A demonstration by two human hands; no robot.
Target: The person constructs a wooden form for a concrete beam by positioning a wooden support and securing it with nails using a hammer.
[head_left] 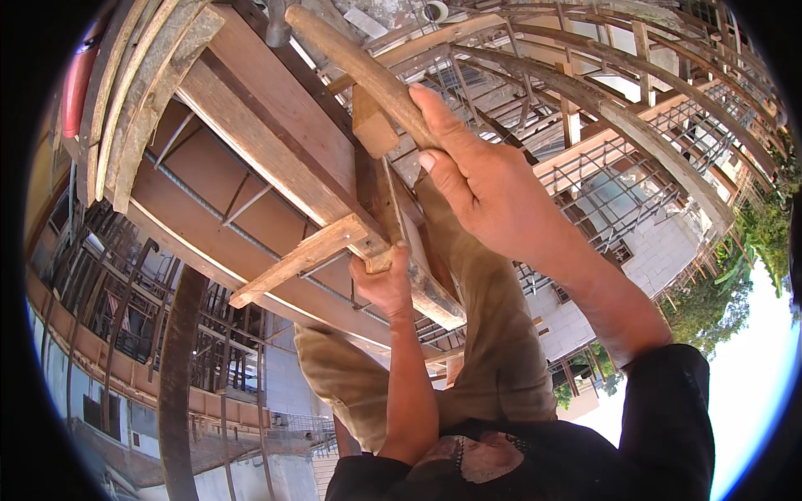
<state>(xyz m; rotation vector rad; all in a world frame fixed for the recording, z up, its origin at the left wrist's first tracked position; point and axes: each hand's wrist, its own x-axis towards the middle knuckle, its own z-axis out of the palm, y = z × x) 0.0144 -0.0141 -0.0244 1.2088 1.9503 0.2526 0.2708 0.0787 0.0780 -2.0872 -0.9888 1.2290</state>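
Observation:
My right hand (468, 167) is wrapped round the wooden handle (368, 75) of a hammer, raised above the timber. Its grey metal head (277, 25) shows in part at the top edge. Lower and to the left, my left hand (386, 285) has its fingers closed on a small wood block (381, 260). That block sits against the right end of a short wooden batten (292, 260), which lies across the top of a long beam form (267, 159). Whether a nail is held there is hidden by my fingers. Steel rebar (196, 196) runs inside the form.
My knees in brown trousers (501, 334) straddle the form. Curved wooden strips (142, 100) rise at the upper left, beside a red object (78, 92). Rebar cages (626, 167) and timber framing spread to the right. An open drop with lower structures shows at left.

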